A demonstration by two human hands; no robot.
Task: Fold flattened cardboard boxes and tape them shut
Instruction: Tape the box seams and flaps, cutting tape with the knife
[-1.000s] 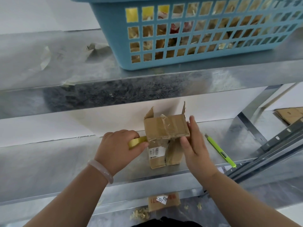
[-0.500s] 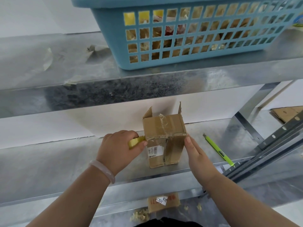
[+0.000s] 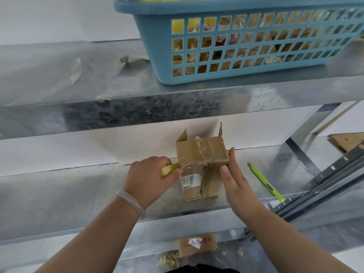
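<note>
Small brown cardboard box point(image 3: 201, 154) stands on end on the grey metal shelf point(image 3: 78, 194), near its front edge. Two flaps are up at the back and old clear tape is creased across the top panel. Left hand point(image 3: 151, 178) is curled round a yellow tape roll point(image 3: 169, 168), held against the box's left edge. Right hand point(image 3: 234, 178) lies flat, fingers straight along the right wall, thumb on the front face; it braces rather than grips. Judgement: the box looks light, probably empty, so it may slide or tip under tape pull. Walls look thin and would dent if squeezed. Best hold is flat palms on opposite walls near the corners, where the board is stiffest. Taped patches are likely slick.
</note>
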